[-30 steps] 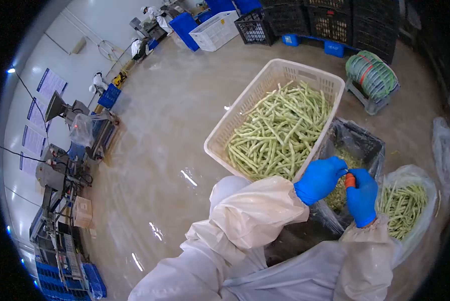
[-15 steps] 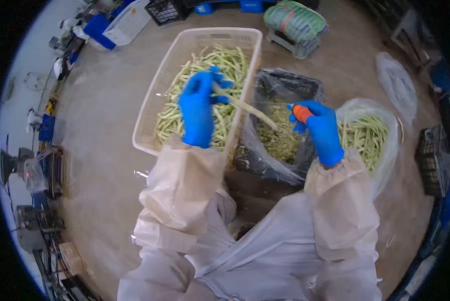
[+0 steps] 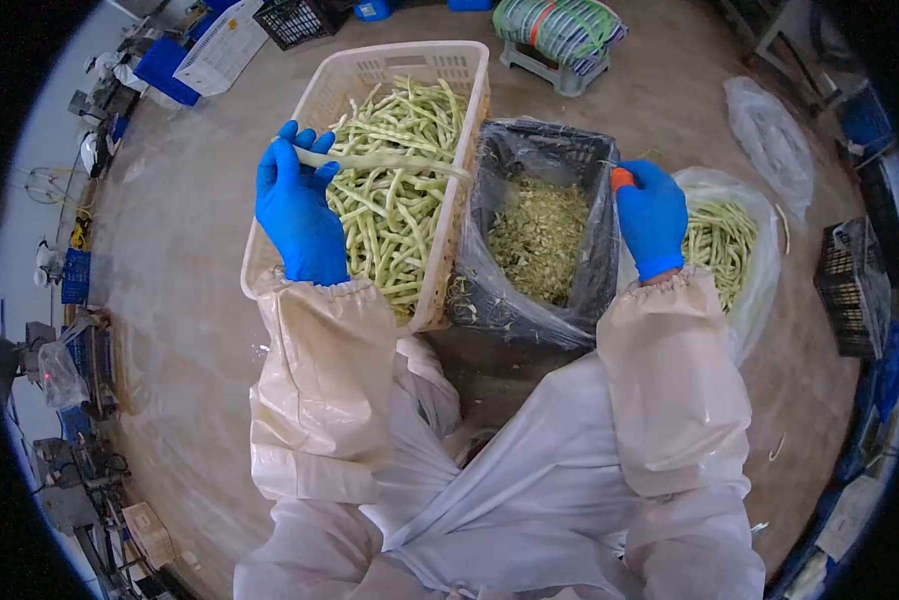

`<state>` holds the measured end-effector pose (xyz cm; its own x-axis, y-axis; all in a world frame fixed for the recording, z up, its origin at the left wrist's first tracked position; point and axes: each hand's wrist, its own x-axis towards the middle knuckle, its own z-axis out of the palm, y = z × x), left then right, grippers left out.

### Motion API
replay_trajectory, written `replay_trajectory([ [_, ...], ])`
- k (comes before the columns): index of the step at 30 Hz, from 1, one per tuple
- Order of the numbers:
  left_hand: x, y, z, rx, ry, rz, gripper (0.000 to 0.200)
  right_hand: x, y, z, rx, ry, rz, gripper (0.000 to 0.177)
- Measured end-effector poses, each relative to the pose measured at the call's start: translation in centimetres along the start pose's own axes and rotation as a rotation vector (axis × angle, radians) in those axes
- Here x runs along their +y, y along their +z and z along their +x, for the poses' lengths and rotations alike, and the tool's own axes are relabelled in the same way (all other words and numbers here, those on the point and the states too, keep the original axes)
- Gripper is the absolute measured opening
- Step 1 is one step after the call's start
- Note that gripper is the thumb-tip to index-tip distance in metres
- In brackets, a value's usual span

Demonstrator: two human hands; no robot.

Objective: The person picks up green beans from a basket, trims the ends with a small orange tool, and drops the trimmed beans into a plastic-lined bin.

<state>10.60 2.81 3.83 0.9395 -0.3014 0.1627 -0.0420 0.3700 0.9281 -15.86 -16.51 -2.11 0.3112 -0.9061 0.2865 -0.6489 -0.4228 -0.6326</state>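
Observation:
My left hand (image 3: 302,210), in a blue glove, is closed on one end of a long pale green bean (image 3: 384,161). The bean stretches out to the right, above a cream plastic crate (image 3: 259,262) heaped with green beans (image 3: 394,215). My right hand (image 3: 653,215), also gloved in blue, grips an orange-handled tool (image 3: 621,179). A short thin metal end points left from it; its exact kind is hard to make out. Under and left of that hand stands a dark crate lined with clear plastic (image 3: 482,262), holding chopped green scraps (image 3: 539,235).
Right of my right hand, a clear plastic bag (image 3: 759,290) holds more beans (image 3: 719,245). Ahead, a striped bundle (image 3: 561,30) rests on a grey stool (image 3: 569,78). A black crate (image 3: 849,290) stands at far right, near a loose plastic bag (image 3: 769,140).
My left hand has moved left, still holding the bean, which now lies nearly level. My right hand with the orange-handled tool has shifted slightly. The whole view has shifted a little.

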Motion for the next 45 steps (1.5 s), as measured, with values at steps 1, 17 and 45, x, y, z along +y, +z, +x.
replay_trajectory([
  [1, 0.0, -0.2, 0.1, -0.012, -0.011, 0.011, 0.035, 0.5, 0.3, 0.1, 0.019, -0.095, 0.008, 0.022],
  [17, -3.3, 2.2, -3.0, -0.173, 0.223, 0.309, 0.043, -5.1, 0.4, -3.1, -0.853, 0.091, 0.775, 0.021],
  [45, -5.7, 3.6, -8.9, -0.743, 0.373, 0.794, 0.022, -3.7, 1.2, -4.4, -0.568, -0.183, 0.463, 0.017],
])
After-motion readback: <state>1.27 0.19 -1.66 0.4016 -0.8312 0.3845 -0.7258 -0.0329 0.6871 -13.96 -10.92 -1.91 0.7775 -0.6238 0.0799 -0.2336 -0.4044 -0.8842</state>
